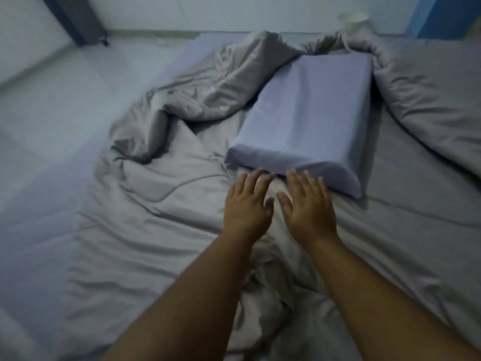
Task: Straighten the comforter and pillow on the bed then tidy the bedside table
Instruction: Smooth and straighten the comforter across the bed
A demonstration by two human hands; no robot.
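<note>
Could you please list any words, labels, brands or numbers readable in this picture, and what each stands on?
No text can be read here.
The pillow and the comforter are plain fabric with no print or tag showing.
The cup beyond the bed is too blurred to tell whether it bears any marking.

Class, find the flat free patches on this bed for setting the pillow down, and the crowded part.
Free: bare bluish mattress strip left of the crumpled grey comforter; smooth grey fabric stretch right of the rectangular lavender pillow. Crowded: bunched folds around the pillow.
</note>
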